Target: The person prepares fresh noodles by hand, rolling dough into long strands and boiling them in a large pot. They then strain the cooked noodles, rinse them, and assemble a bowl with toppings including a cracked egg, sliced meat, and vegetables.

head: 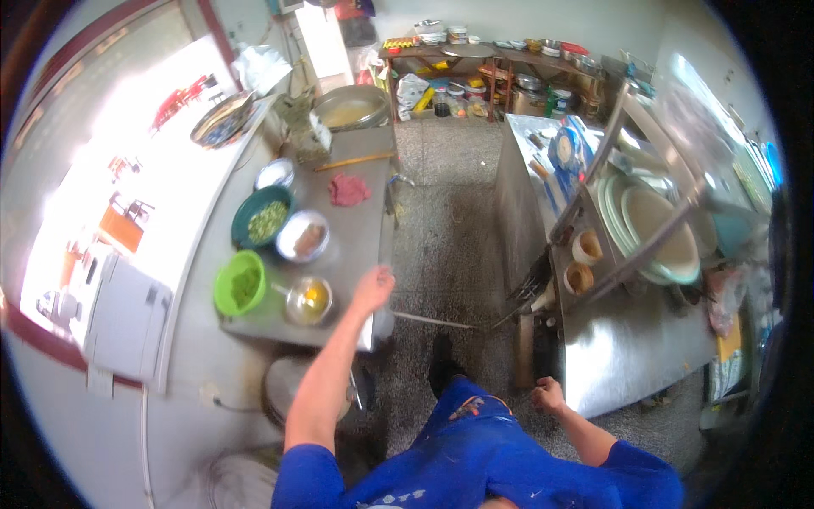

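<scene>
My left hand [375, 289] hangs over the right edge of a steel table [343, 254], fingers loosely curled and nothing visible in them. Nearest to it is a metal bowl [310, 301] holding something yellow, perhaps egg, with a handle sticking out leftward. Beyond stand a bright green plastic basket [238, 283] with green contents, a dark green basin [264, 216] of chopped green vegetable, and a metal bowl [303, 236] with brownish-pink food. My right hand [548, 394], curled with no object showing, is low at my side beside the corner of a steel worktop [626, 353].
A pink cloth [348, 189] and a wooden stick [354, 161] lie farther along the table, before a large pot [351, 107]. Terrazzo floor [439, 242] runs between the counters. At right, a metal rack [648, 242] holds pale green basins [661, 229]. A laden shelf [439, 54] lines the back wall.
</scene>
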{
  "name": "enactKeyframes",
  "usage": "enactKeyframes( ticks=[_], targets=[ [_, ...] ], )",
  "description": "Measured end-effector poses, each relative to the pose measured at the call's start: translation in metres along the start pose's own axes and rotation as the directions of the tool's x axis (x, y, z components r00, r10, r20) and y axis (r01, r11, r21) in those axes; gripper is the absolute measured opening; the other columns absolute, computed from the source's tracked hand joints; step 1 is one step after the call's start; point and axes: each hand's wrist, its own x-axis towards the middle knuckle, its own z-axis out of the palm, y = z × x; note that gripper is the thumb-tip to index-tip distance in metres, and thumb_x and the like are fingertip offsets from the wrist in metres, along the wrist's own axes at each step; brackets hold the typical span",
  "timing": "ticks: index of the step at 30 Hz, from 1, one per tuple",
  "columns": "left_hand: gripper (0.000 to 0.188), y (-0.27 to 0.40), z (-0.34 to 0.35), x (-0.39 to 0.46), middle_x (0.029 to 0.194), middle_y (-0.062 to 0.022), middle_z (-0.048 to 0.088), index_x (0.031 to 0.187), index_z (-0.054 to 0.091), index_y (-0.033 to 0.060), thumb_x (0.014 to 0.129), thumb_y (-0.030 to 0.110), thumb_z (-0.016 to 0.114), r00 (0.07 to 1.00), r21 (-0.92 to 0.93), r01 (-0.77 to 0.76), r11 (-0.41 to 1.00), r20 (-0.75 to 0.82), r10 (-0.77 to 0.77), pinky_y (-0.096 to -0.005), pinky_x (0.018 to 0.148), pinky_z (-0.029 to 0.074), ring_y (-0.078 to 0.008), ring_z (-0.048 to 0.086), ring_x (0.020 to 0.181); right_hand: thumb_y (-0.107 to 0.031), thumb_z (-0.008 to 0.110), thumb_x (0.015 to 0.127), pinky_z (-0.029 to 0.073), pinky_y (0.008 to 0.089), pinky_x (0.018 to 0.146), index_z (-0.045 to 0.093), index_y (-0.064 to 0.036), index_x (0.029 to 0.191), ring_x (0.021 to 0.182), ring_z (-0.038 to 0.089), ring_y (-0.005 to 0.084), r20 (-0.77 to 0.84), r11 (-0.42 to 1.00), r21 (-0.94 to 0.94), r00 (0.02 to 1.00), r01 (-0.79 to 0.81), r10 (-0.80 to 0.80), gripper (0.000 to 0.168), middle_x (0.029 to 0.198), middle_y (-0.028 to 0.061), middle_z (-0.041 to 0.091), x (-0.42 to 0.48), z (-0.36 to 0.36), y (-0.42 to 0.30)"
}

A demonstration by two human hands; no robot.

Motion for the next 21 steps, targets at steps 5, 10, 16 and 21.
enactKeyframes(
  ticks=[5, 10, 16, 21],
  targets=[
    [0.052, -0.012, -0.055, 0.236, 0.109, -0.0201, 0.07, 0.126, 0.061, 0.0009, 0.083, 0.029, 0.069, 0.996, 0.257, -0.008, 0.966, -0.084, 0.031, -0.0409, 0.092, 0.052, -0.0338, 0.067, 0.103, -0.005, 0.058, 0.09, 0.049, 0.0351, 0.049, 0.055, 0.0, 0.112, 0.058, 0.062, 0.0205, -0.048, 0.976, 0.191, 0.994, 0.102, -0.095, 0.023, 0.072, 0.0126, 0.063, 0.121, 0.024, -0.135],
    [0.05, -0.039, -0.101, 0.404, 0.116, -0.0189, 0.068, 0.122, 0.063, 0.0083, 0.079, 0.031, 0.072, 0.974, 0.483, 0.188, 0.855, -0.207, -0.097, -0.0455, 0.095, 0.051, -0.037, 0.064, 0.11, -0.006, 0.055, 0.095, 0.053, 0.0359, 0.057, 0.048, 0.0, 0.126, 0.071, 0.065, 0.0213, -0.012, 0.973, 0.212, 0.996, 0.088, -0.088, 0.032, 0.093, 0.0144, 0.062, 0.207, 0.018, -0.314],
    [0.055, -0.142, -0.078, 0.486, 0.116, -0.0217, 0.066, 0.129, 0.062, 0.0125, 0.075, 0.025, 0.069, 0.934, 0.456, 0.068, 0.887, -0.341, 0.103, -0.05, 0.094, 0.051, -0.0413, 0.062, 0.108, -0.01, 0.061, 0.094, 0.056, 0.0358, 0.06, 0.047, 0.0, 0.131, 0.076, 0.067, 0.021, -0.018, 0.984, 0.18, 1.0, -0.018, 0.022, 0.04, 0.1, 0.0148, 0.066, 0.338, 0.015, -0.452],
    [0.056, -0.143, -0.088, 0.513, 0.1, -0.0217, 0.066, 0.129, 0.061, 0.0108, 0.074, 0.023, 0.068, 0.954, 0.54, 0.174, 0.823, -0.3, -0.005, -0.0521, 0.083, 0.052, -0.0431, 0.063, 0.091, -0.007, 0.06, 0.094, 0.055, 0.0338, 0.059, 0.051, 0.007, 0.123, 0.073, 0.067, 0.0208, 0.014, 0.981, 0.192, 1.0, -0.024, 0.022, 0.034, 0.093, 0.0169, 0.067, 0.485, 0.052, -0.575]
  ],
)
